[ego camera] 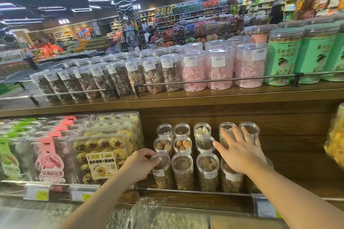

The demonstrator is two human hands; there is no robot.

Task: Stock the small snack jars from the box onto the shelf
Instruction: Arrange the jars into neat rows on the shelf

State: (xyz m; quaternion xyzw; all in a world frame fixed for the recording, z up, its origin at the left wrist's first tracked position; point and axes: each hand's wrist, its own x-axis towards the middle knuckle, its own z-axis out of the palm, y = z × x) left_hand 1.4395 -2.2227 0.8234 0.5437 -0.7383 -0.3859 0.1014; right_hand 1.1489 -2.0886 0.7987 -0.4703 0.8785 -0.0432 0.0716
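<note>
Several small clear snack jars stand in rows on the lower wooden shelf (pixel 290 156). My left hand (pixel 138 163) grips the lid of the front-left small jar (pixel 162 171), which stands upright behind the metal rail (pixel 195 191). My right hand (pixel 240 151) lies flat with fingers spread over the jars on the right, covering the front-right jar (pixel 231 180) and touching a back-row jar (pixel 226 132). Beside them stand two front jars (pixel 182 171) (pixel 208 171) filled with brown snacks. No box is in view.
Flat clear pastry boxes (pixel 104 154) fill the shelf to the left. The upper shelf holds tall jars of dark snacks (pixel 119 78), pink sweets (pixel 219 69) and green tins (pixel 283 61). A yellow snack bag (pixel 335 141) hangs at right. Price tags (pixel 37 192) line the shelf edge.
</note>
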